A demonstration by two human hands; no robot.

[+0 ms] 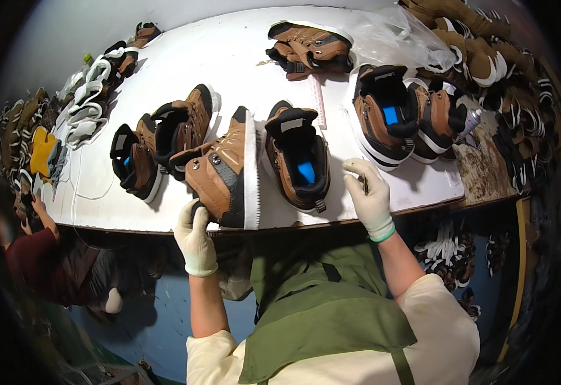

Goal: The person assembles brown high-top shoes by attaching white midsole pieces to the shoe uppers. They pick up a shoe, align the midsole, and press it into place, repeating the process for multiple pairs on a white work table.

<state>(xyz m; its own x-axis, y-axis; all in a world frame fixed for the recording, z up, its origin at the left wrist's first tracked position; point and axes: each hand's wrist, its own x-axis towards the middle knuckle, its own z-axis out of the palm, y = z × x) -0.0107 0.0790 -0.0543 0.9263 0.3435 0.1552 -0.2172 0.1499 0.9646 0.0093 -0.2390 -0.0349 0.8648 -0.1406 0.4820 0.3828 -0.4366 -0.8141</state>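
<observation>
My left hand (195,236), in a white glove, pinches the black collar of a brown and black hiking shoe (219,179). That shoe lies tipped on its side at the table's front edge, its white sole turned right. Beside it a matching shoe (296,157) stands upright, toe away from its heel loop at the edge, a blue patch inside. My right hand (369,199), also gloved, is just right of that shoe, fingers curved and thumb apart. A small dark spot shows between its fingers; I cannot tell what it is.
More brown shoes stand at left (138,157) and right (386,119) on the white table (229,61). A shoe pair (309,48) lies far back by clear plastic sheeting (396,38). Shoe parts pile up on both sides. Another person's maroon sleeve (30,256) is at lower left.
</observation>
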